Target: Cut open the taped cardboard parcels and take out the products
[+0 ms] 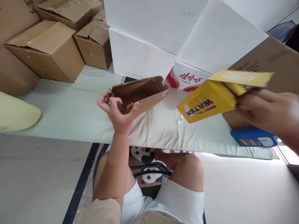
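My left hand (120, 115) grips the near left end of an open brown cardboard box (148, 104), its fingers and thumb around the edge. The box is tilted above the cloth-covered surface, and its inside looks bare where it shows. On the right, my right hand (263, 107) is closed on the right end of a yellow box (205, 101) printed with "WATER". This yellow box is held in the air with a flap raised at its top. The fingertips of my right hand are partly hidden and blurred. The two boxes are apart.
Brown cartons (63, 54) stand at the back left, and large white boxes (144, 56) at the back centre. A red and white box (184, 76) sits below them. A small white tool (179, 119) and a blue package (254, 137) lie on the pale green cloth (77, 109). A yellow object (17, 113) is at left.
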{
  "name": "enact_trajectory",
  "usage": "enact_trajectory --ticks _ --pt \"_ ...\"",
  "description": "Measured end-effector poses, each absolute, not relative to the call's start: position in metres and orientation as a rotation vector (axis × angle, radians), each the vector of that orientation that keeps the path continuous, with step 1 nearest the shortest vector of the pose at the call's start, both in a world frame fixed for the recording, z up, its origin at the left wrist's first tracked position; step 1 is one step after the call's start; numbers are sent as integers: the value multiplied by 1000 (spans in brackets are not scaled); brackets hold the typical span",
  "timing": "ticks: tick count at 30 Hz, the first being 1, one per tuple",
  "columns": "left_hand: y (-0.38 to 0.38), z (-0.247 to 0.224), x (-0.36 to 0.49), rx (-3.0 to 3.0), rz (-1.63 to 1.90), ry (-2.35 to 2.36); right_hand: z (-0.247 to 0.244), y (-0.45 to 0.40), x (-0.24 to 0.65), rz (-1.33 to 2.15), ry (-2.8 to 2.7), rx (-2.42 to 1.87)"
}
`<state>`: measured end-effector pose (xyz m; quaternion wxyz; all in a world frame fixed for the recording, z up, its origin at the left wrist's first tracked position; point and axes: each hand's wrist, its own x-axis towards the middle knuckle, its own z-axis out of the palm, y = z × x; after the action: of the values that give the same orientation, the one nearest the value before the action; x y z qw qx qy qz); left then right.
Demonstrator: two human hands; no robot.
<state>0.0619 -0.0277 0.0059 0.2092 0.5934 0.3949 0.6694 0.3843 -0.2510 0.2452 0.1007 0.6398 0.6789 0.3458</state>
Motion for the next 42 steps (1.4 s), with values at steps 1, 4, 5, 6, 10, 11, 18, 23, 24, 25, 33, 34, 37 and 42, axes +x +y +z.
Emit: enact_trajectory --ticks 1,4,5,6,10,11,18,23,24,25,33,34,37,42 --pt "-27 6 61 1632 1881 1151 223 -237 378 1013 2060 1813" --pt "-26 6 60 1584 1896 1185 161 -208 353 913 2110 1804" --pt "-27 7 60 1583 1896 1181 144 -202 344 882 2116 1839" --pt "-29 8 60 1596 1898 1189 128 -199 336 857 2129 1874" --pt "-41 18 63 1770 2024 1314 85 -199 307 817 2265 1999" --pt "-45 22 65 1816 2102 1292 79 -201 302 822 2316 2027" --pt "-79 35 90 2033 1968 566 62 -231 285 825 2715 2367" --pt "-87 22 111 2127 1613 476 57 -236 308 1150 2613 2704" --pt "-87 19 114 2155 1561 474 55 -232 312 1081 2603 2745" --pt "-86 16 117 2184 1511 472 51 -227 315 1004 2607 2771" --pt "-83 2 129 2192 1237 421 19 -197 303 479 2595 3106" --pt "-84 2 131 2166 1220 424 15 -197 302 405 2577 3176" --pt "-84 2 133 2144 1166 487 1 -197 301 212 2562 3317" --pt "-81 -2 131 2117 1180 522 -27 -193 310 -568 2636 3405"
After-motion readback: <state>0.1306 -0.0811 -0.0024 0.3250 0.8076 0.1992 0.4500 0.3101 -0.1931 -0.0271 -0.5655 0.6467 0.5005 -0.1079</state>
